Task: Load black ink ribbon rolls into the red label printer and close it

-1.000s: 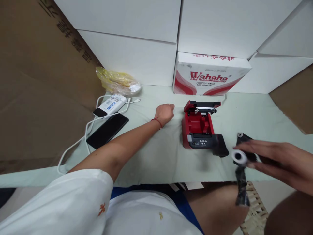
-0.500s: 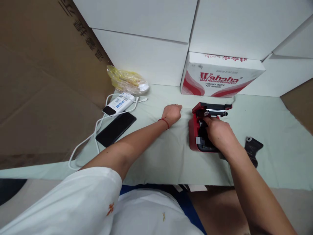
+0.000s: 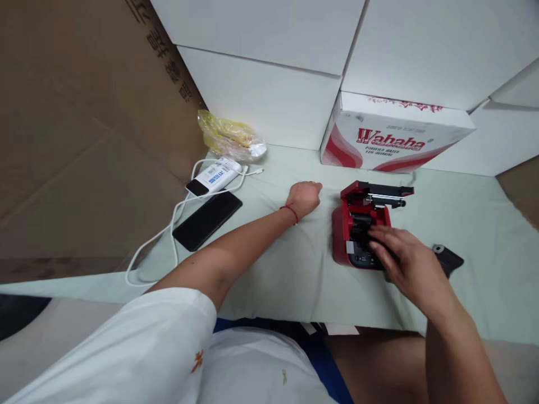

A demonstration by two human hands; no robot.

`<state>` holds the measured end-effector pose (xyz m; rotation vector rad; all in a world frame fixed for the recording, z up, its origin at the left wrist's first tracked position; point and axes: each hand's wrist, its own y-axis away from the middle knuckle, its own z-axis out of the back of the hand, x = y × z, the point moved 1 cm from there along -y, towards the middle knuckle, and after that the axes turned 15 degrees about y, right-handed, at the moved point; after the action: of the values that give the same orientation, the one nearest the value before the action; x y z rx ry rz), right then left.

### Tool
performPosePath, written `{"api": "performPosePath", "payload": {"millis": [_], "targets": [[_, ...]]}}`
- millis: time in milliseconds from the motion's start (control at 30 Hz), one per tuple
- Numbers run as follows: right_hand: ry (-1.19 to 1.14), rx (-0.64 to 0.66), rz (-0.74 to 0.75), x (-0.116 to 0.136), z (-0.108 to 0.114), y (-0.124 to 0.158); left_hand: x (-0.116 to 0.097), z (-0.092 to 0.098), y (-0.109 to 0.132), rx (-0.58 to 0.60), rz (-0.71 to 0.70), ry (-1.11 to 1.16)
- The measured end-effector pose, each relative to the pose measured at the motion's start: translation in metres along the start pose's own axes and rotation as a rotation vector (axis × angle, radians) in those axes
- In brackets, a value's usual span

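Printer (image 3: pixel 342 235) part. hidden by R hand (image 3: pixel 406 258), can't tell grip; L hand (image 3: pixel 304 198) fisted.

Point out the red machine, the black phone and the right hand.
Red machine (image 3: pixel 340 241), head view: its red left side wall.
Black phone (image 3: pixel 208 221), head view: middle of its dark upper face.
Right hand (image 3: pixel 407 259), head view: back of the hand.

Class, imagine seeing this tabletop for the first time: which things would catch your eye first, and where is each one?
The red device right of centre stands out first, its lid raised and the right hand at its open top. Behind it, the white Wahaha box draws the eye with bold red lettering. Over to the left, a black phone lies flat on the pale cloth.
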<state>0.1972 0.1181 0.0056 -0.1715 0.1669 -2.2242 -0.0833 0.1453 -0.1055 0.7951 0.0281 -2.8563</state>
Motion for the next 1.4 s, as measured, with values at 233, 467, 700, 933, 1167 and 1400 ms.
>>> {"api": "performPosePath", "payload": {"millis": [233,467,700,933,1167,1400], "targets": [[0.200,-0.151,0.082,0.022,-0.014,0.062,0.000,0.009,0.003,-0.048,0.090,0.204],[0.151,-0.130,0.054,0.025,-0.019,0.076,-0.049,0.042,0.016,-0.201,-0.291,0.809],[0.102,-0.138,0.026,0.025,-0.022,0.078,-0.084,0.061,0.052,-0.026,-0.473,0.950],[0.102,-0.131,0.007,0.026,-0.025,0.082,-0.070,0.040,0.088,0.230,-0.651,0.593],[0.069,-0.131,-0.018,0.029,-0.021,0.077,-0.051,0.028,0.085,0.189,-0.524,1.014],[0.043,-0.121,-0.022,0.030,-0.021,0.080,-0.046,-0.017,0.103,0.231,-0.013,1.477]]}}
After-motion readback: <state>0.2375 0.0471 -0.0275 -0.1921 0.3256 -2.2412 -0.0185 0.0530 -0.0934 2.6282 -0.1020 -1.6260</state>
